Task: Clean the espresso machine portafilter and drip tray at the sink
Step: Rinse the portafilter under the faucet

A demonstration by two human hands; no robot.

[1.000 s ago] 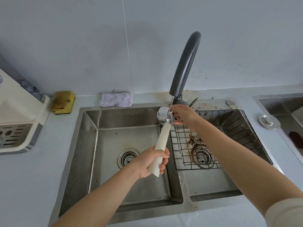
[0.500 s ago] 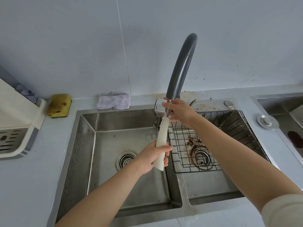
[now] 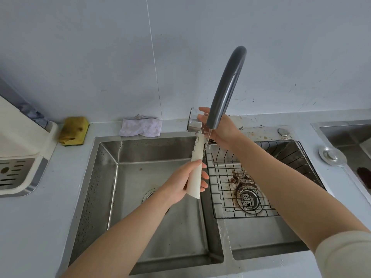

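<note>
While a thin stream of water falls from the dark curved faucet (image 3: 226,87), the portafilter (image 3: 195,149) stands nearly upright over the divider of the double steel sink (image 3: 112,177), its shiny metal head up by the spout and its long cream handle slanting down toward the camera. Coffee grounds stain the right basin around its drain, under a black wire rack (image 3: 241,173). On the grey desk (image 3: 30,227) behind the left basin lie a crumpled pale cloth (image 3: 140,127) and a worn yellow sponge (image 3: 73,131); a cream espresso machine with its slotted drip tray (image 3: 14,175) sits at the far left.

From low left the left hand (image 3: 180,184) reaches up, its grip closed around the lower end of the handle, thumb on top and fingers curled underneath. Across the right basin the right arm stretches out straight, and the right hand (image 3: 220,127) sits against the metal head, fingers touching its rim; the spout covers part of this hand, so I cannot tell whether it clasps the head or only rests on it.
</note>
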